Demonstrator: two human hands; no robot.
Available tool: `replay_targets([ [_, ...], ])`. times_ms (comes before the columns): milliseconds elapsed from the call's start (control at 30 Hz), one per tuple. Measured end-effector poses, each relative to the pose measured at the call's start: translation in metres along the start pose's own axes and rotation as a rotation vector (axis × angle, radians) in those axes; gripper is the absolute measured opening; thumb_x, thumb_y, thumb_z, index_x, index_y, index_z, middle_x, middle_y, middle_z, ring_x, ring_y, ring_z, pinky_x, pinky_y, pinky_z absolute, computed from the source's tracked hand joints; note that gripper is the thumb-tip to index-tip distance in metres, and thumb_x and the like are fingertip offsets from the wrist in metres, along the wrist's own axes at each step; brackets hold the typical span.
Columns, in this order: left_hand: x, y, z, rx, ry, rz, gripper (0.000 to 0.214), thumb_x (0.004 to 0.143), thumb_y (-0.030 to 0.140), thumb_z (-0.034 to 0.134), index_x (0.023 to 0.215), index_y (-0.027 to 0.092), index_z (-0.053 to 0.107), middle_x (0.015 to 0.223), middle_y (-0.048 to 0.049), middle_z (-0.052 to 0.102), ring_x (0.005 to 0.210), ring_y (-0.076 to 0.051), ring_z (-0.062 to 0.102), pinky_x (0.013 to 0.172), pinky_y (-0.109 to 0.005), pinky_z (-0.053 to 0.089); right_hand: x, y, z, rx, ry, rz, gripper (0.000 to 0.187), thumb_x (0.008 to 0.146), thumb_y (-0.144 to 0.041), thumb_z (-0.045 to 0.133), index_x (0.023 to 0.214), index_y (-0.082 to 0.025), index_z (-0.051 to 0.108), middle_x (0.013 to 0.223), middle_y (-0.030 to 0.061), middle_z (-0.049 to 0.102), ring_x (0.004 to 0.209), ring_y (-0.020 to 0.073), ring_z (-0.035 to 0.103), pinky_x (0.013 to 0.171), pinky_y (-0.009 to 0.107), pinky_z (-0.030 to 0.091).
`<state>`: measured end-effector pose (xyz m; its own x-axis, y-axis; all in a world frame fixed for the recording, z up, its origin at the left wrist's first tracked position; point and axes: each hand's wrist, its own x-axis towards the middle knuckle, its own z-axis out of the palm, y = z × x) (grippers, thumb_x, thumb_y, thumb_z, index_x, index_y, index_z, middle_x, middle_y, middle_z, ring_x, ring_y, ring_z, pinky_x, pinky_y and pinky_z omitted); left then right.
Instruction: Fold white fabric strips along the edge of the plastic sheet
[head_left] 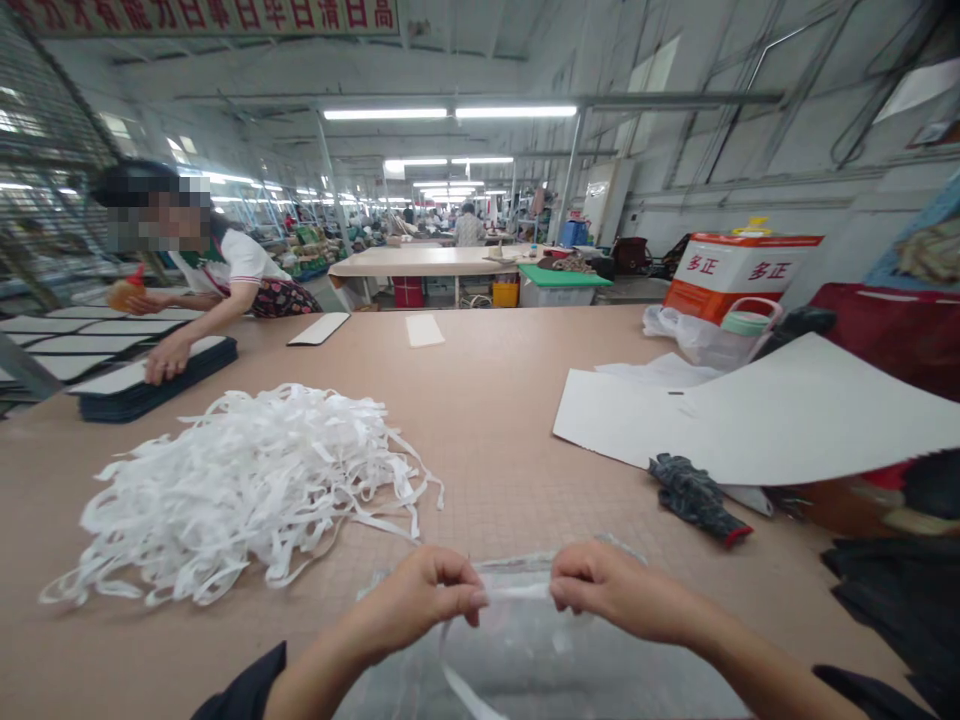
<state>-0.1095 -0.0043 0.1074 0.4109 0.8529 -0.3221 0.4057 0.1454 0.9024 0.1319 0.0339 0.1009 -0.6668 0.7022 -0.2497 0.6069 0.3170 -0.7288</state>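
Note:
Between my two hands a white fabric strip (519, 592) is stretched, low in the head view. My left hand (427, 598) pinches it at one side, thumb against the curled fingers. At the other side my right hand (611, 590) grips it the same way. A loose white length hangs below my left hand. Under both hands lies a clear plastic sheet or bag (570, 665), its contents too blurred to make out. To the left a large tangled heap of white strips (255, 485) covers part of the tan table (495, 430).
Right of my hands lie a dark glove (694, 495) and a big white board (765, 420). A white-and-orange box (739, 275) stands behind. At the far left a co-worker (232, 265) touches a stack of white-topped panels (157, 385) and holds a bottle (126, 290).

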Motion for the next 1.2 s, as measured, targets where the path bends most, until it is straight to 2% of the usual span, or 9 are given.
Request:
replay_targets([
  [100, -0.001, -0.011, -0.005, 0.116, 0.051, -0.007, 0.018, 0.068, 0.027, 0.055, 0.071, 0.014, 0.067, 0.066, 0.001, 0.062, 0.066, -0.012, 0.052, 0.063, -0.021, 0.038, -0.004, 0.005, -0.001, -0.099, 0.097, -0.122, 0.025, 0.082, -0.029, 0.047, 0.067, -0.019, 0.063, 0.087, 0.0031, 0.063, 0.083, 0.0157, 0.055, 0.077, 0.027, 0.04],
  [167, -0.001, -0.018, -0.004, 0.14, 0.062, -0.038, 0.017, 0.065, 0.022, 0.053, 0.072, 0.014, 0.066, 0.065, 0.0009, 0.062, 0.064, -0.012, 0.053, 0.061, -0.022, 0.039, -0.007, 0.004, -0.001, -0.146, 0.136, -0.157, 0.024, 0.083, -0.028, 0.047, 0.069, -0.02, 0.063, 0.097, 0.003, 0.062, 0.096, 0.0181, 0.052, 0.092, 0.034, 0.032],
  [267, -0.003, -0.031, -0.008, 0.01, -0.008, -0.113, 0.02, 0.066, 0.024, 0.051, 0.075, 0.013, 0.065, 0.064, -0.0001, 0.062, 0.057, -0.012, 0.053, 0.057, -0.022, 0.04, -0.011, 0.005, -0.001, -0.224, 0.148, -0.123, 0.023, 0.083, -0.027, 0.046, 0.069, -0.021, 0.063, 0.087, 0.0015, 0.064, 0.106, 0.0212, 0.048, 0.103, 0.044, 0.014],
  [333, -0.006, -0.039, -0.015, -0.076, -0.023, -0.156, 0.022, 0.065, 0.028, 0.054, 0.076, 0.013, 0.065, 0.064, -0.0005, 0.063, 0.054, -0.01, 0.052, 0.055, -0.022, 0.04, -0.013, 0.012, 0.0, -0.209, 0.128, -0.057, 0.025, 0.082, -0.027, 0.044, 0.065, -0.02, 0.061, 0.076, 0.0014, 0.064, 0.098, 0.0208, 0.053, 0.1, 0.042, 0.021],
  [433, -0.01, -0.052, -0.026, -0.124, 0.03, -0.204, 0.024, 0.06, 0.03, 0.059, 0.075, 0.013, 0.065, 0.063, 0.0001, 0.062, 0.052, -0.009, 0.049, 0.053, -0.021, 0.038, -0.012, 0.032, 0.004, -0.07, 0.079, 0.086, 0.029, 0.081, -0.027, 0.04, 0.062, -0.018, 0.059, 0.067, 0.0017, 0.062, 0.07, 0.0164, 0.058, 0.071, 0.028, 0.041],
  [533, -0.011, -0.067, -0.031, -0.114, 0.096, -0.25, 0.026, 0.057, 0.033, 0.059, 0.073, 0.013, 0.063, 0.06, 0.0016, 0.059, 0.051, -0.01, 0.048, 0.051, -0.022, 0.037, -0.009, 0.057, 0.014, -0.026, 0.067, 0.163, 0.029, 0.081, -0.028, 0.039, 0.062, -0.018, 0.058, 0.064, 0.0015, 0.062, 0.061, 0.0151, 0.056, 0.055, 0.024, 0.038],
  [800, -0.008, -0.103, -0.018, 0.109, 0.372, -0.322, 0.018, 0.06, 0.034, 0.05, 0.063, 0.017, 0.051, 0.043, 0.0076, 0.042, 0.041, -0.01, 0.04, 0.043, -0.022, 0.029, 0.003, 0.084, 0.043, -0.166, 0.186, 0.222, 0.024, 0.082, -0.032, 0.039, 0.073, -0.021, 0.058, 0.077, 0.0033, 0.066, 0.075, 0.02, 0.059, 0.066, 0.029, 0.037],
  [1000, -0.016, -0.109, -0.019, 0.2, 0.436, -0.288, 0.019, 0.064, 0.027, 0.046, 0.068, 0.016, 0.06, 0.051, 0.0051, 0.049, 0.052, -0.013, 0.047, 0.052, -0.024, 0.035, 0.007, 0.085, 0.056, -0.223, 0.222, 0.217, 0.032, 0.085, -0.038, 0.034, 0.068, -0.02, 0.054, 0.075, 0.0048, 0.063, 0.073, 0.0206, 0.058, 0.067, 0.03, 0.037],
  [1200, -0.013, -0.114, -0.014, 0.31, 0.549, -0.253, 0.015, 0.066, 0.02, 0.044, 0.073, 0.016, 0.057, 0.065, -0.0001, 0.056, 0.066, -0.016, 0.053, 0.063, -0.026, 0.038, 0.013, 0.087, 0.066, -0.336, 0.29, 0.199, 0.031, 0.086, -0.035, 0.034, 0.071, -0.02, 0.056, 0.079, 0.0059, 0.061, 0.077, 0.0219, 0.057, 0.07, 0.032, 0.037],
])
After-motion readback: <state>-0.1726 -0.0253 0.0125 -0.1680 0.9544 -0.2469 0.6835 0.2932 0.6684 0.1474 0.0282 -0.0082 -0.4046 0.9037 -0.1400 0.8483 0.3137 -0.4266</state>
